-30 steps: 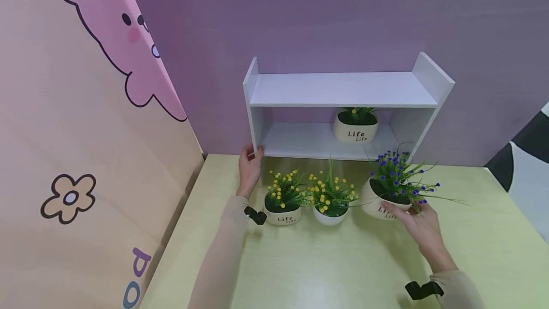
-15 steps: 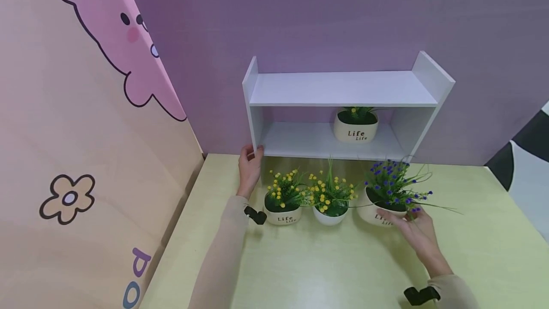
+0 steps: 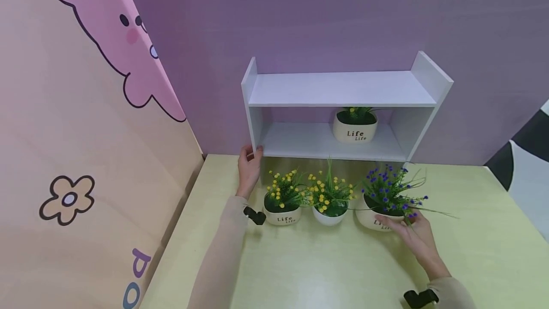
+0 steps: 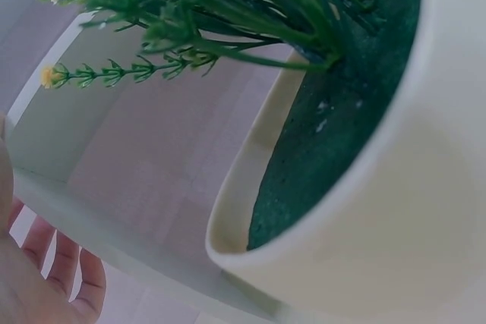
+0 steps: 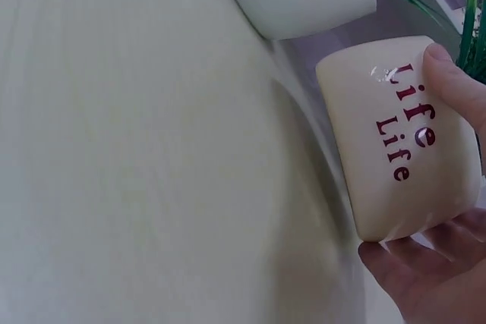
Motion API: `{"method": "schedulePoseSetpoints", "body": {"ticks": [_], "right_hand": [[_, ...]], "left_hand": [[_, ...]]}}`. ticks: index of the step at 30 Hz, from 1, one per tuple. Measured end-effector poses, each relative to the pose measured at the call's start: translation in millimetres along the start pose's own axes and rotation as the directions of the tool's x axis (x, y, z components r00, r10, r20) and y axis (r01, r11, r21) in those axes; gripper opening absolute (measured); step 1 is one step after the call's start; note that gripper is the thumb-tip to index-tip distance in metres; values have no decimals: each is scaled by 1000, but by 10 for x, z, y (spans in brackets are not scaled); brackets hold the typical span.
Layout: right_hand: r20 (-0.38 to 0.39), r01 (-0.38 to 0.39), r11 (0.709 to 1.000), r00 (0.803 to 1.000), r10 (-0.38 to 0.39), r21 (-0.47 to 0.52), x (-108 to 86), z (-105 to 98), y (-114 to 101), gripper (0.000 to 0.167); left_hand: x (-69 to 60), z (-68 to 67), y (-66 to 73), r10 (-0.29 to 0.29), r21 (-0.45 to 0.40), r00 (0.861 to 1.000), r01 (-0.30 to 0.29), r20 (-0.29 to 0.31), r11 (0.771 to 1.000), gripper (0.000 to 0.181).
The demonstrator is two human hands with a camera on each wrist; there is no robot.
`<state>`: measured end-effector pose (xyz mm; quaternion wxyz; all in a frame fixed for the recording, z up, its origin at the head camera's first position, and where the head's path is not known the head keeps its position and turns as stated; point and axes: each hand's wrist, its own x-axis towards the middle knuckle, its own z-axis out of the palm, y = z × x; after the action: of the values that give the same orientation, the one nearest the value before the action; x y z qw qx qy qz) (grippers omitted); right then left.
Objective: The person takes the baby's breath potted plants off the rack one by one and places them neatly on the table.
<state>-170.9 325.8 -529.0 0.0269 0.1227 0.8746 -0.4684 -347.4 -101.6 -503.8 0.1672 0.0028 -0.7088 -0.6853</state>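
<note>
My right hand [image 3: 416, 237] grips a cream "Life" pot [image 5: 387, 142] with blue-purple artificial flowers [image 3: 388, 187]. Its thumb lies on the lettered front and the fingers curl round the side and base. Whether the pot touches the table I cannot tell. At the lower left of a white two-tier shelf [image 3: 343, 88], my left hand [image 3: 249, 170] grips the side panel. In the left wrist view, the fingers [image 4: 64, 263] show by the panel. Between the hands, a cream pot [image 3: 283, 217] and a white pot [image 3: 329, 218] with yellow flowers stand on the table.
Another "Life" pot [image 3: 355, 132] with a green and yellow plant sits on the lower shelf board, right of centre. The pale table [image 3: 309, 271] meets a purple wall [image 3: 334, 18] behind and a decorated panel [image 3: 94, 137] at left. A black-and-white object [image 3: 525, 161] is at far right.
My right hand has brought the blue-flowered pot lower, toward the near side and slightly left, closer to the row of pots. The left hand stays on the shelf panel.
</note>
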Motion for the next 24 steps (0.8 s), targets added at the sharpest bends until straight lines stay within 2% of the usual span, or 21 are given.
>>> {"method": "schedulePoseSetpoints", "body": {"ticks": [6,14,21,24], "right_hand": [[23,20,1000,1000,-20,14,6,42,31,100],[-40,102,994,994,-104,-48,-13,135,112,86],[-18,234,971,972,-233,42,6,189,108,94],[-64,260,965,963,-261,-24,19,211,129,98]], "left_hand": [[-1,-6,16,1,-5,1000,-1,5,1000,43],[-21,-5,14,-14,4,1000,14,-1,1000,42],[-7,-7,-9,-9,5,1000,9,-1,1000,43],[-2,-7,-19,-3,3,1000,3,0,1000,43]]}}
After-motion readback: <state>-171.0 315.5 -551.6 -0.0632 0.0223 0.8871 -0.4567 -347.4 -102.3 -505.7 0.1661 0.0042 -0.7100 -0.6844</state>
